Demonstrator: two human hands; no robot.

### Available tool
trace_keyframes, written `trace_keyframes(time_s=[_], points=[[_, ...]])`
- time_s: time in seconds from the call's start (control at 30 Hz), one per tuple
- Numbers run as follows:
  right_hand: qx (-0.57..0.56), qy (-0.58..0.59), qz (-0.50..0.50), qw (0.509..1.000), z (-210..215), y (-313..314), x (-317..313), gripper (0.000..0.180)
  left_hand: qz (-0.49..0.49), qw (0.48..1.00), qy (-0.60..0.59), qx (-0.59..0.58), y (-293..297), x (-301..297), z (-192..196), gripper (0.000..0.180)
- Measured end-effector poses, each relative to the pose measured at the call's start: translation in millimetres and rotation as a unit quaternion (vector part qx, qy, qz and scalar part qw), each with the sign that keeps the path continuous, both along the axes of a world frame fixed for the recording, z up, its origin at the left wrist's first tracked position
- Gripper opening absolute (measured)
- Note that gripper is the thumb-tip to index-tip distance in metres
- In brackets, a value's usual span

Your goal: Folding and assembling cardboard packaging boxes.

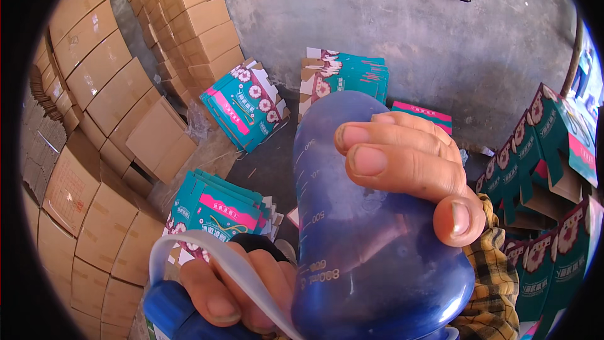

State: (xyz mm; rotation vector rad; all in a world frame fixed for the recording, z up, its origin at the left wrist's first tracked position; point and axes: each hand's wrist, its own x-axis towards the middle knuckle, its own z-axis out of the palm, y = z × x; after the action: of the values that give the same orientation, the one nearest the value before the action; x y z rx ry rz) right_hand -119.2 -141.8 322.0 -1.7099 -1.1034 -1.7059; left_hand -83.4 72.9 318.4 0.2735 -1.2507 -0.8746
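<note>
The bottle [377, 264] under the right hand [412, 160] looks like smooth, translucent plastic, glossy, with a bright highlight low on its wall. By the left hand [245, 283], the loop [214, 249] is milky, satin plastic and the cap [167, 307] beside it smooth plastic. The sleeve [491, 296] below the right hand is matt, creased cloth. Beyond the hands, the printed cartons [242, 108] are smooth card with a slight sheen; the wall [352, 12] is rough-looking, matt and mottled like bare cement. Left of the hands, plain boxes [107, 97] are dull, smooth-faced cardboard, and crinkled clear plastic film [197, 123] lies near them.
</note>
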Motion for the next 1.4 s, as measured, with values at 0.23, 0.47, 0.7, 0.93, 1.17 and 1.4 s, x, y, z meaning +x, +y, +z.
trace_keyframes(time_s=[0.23, 0.47, 0.7, 0.93, 1.17, 1.4], points=[[-0.035, 0.023, -0.003, 0.999, 10.7, -6.8, -8.8, 0.040, -0.037, 0.998, 0.044, 0.033, 6.3, -4.9, 11.4, 0.045], [-0.030, 0.017, -0.014, 0.999, 16.9, -1.8, -7.9, 0.039, -0.097, 0.986, 0.118, 0.068, 14.1, -7.1, 22.1, 0.053], [0.006, -0.020, -0.051, 0.998, 12.4, 6.3, -4.8, 0.042, -0.113, 0.979, 0.152, 0.079, 21.7, -12.1, 28.4, 0.059], [-0.076, 0.042, -0.015, 0.996, 1.1, -9.6, -6.2, 0.039, 0.107, 0.993, 0.037, 0.011, 15.8, -26.9, 10.1, 0.061], [-0.060, 0.166, -0.050, 0.983, -38.7, -1.9, -6.8, 0.071, 0.313, 0.947, 0.061, -0.044, 15.2, -25.2, -26.4, 0.074], [0.029, 0.358, -0.171, 0.917, -114.1, -16.6, 0.3, 0.106, 0.518, 0.847, 0.086, 0.082, -50.4, 25.4, -63.3, 0.081]])
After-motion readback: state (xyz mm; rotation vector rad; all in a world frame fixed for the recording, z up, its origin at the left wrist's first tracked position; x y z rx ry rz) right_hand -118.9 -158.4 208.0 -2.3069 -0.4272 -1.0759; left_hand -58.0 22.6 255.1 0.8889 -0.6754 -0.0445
